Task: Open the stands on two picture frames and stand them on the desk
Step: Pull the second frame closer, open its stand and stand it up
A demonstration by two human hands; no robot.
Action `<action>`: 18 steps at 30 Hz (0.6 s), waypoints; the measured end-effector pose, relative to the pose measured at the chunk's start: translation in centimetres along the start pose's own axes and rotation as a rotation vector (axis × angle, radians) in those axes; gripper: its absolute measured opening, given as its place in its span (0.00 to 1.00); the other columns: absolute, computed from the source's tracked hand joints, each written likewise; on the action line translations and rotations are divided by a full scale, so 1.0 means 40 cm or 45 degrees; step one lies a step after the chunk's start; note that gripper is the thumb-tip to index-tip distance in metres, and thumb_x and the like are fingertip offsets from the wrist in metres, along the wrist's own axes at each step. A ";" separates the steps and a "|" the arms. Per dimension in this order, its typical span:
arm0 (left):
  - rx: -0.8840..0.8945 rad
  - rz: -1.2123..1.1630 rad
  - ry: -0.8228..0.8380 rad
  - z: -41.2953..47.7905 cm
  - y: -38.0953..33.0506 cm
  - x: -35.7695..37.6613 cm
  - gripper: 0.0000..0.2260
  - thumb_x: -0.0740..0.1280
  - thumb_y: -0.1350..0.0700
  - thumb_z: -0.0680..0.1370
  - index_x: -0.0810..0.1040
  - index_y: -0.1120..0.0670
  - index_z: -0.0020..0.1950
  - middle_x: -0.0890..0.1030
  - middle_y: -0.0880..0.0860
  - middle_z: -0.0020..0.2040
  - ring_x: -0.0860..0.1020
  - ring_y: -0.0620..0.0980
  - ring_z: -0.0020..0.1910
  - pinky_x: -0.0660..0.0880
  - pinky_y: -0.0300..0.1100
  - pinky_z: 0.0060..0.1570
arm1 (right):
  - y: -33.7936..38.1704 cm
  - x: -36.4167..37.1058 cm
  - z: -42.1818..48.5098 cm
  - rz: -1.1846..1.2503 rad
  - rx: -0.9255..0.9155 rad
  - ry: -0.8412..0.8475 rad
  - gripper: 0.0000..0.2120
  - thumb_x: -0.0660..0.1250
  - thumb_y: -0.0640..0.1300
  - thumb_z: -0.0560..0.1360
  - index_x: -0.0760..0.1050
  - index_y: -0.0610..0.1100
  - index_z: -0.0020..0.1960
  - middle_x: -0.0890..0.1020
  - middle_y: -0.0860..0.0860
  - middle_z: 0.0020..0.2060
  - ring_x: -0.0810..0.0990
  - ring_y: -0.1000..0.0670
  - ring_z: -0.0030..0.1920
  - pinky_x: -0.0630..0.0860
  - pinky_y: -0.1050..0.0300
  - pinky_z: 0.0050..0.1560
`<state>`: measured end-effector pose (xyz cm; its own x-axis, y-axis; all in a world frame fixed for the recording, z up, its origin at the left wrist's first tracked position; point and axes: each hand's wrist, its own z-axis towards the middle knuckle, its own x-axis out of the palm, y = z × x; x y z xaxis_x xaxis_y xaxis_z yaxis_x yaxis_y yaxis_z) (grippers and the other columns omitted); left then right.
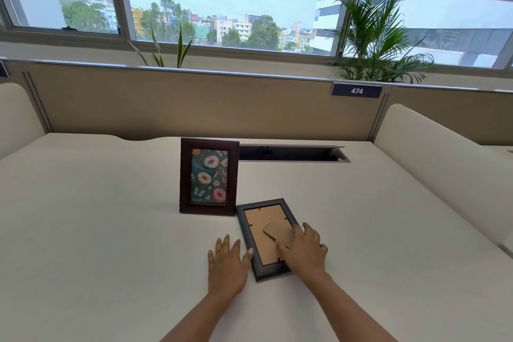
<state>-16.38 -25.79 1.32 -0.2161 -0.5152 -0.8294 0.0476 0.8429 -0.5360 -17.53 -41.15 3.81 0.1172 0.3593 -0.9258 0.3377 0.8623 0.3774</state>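
The dark frame (268, 239) is lying face down near the desk (111, 230) edge, its stand (279, 232) getting lifted by the right hand (304, 251), fingers spread, while the open left hand (226, 266) is steadying its edge. The stand could be tearing at its hinge if forced (one frame (208, 176) is already standing just behind), and a tag (356, 90) is reading 474

head view | above desk (111, 230) | faces forward-down toward window (222, 8) | wide, close

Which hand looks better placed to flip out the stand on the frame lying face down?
Right hand: it already rests on the cardboard stand. Left hand lies flat beside the face-down frame.
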 end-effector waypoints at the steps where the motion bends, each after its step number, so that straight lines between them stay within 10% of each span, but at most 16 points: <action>1: -0.006 0.019 0.014 0.000 -0.008 0.002 0.25 0.48 0.44 0.79 0.54 0.51 0.74 0.48 0.54 0.77 0.43 0.53 0.76 0.40 0.52 0.73 | -0.007 0.002 0.002 0.022 0.032 0.048 0.30 0.59 0.58 0.74 0.56 0.46 0.71 0.58 0.45 0.73 0.57 0.44 0.73 0.60 0.42 0.68; 13: -0.240 -0.423 0.097 0.010 -0.092 -0.007 0.23 0.47 0.46 0.80 0.59 0.56 0.72 0.53 0.53 0.77 0.43 0.54 0.76 0.42 0.51 0.74 | -0.020 -0.006 -0.008 0.105 0.143 0.098 0.36 0.64 0.62 0.69 0.56 0.46 0.70 0.65 0.44 0.68 0.63 0.43 0.67 0.67 0.47 0.64; 18: -0.402 -1.234 0.198 0.019 -0.144 -0.034 0.20 0.53 0.51 0.80 0.67 0.62 0.67 0.74 0.61 0.63 0.72 0.58 0.61 0.71 0.46 0.56 | -0.029 -0.021 0.001 0.194 0.181 0.117 0.35 0.63 0.62 0.70 0.57 0.47 0.70 0.67 0.43 0.67 0.64 0.42 0.67 0.68 0.46 0.63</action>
<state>-15.64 -30.07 5.44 -0.1497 -0.9885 -0.0213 -0.4677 0.0898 -0.8793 -17.98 -42.47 4.13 0.0934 0.5179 -0.8503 0.4514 0.7392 0.4998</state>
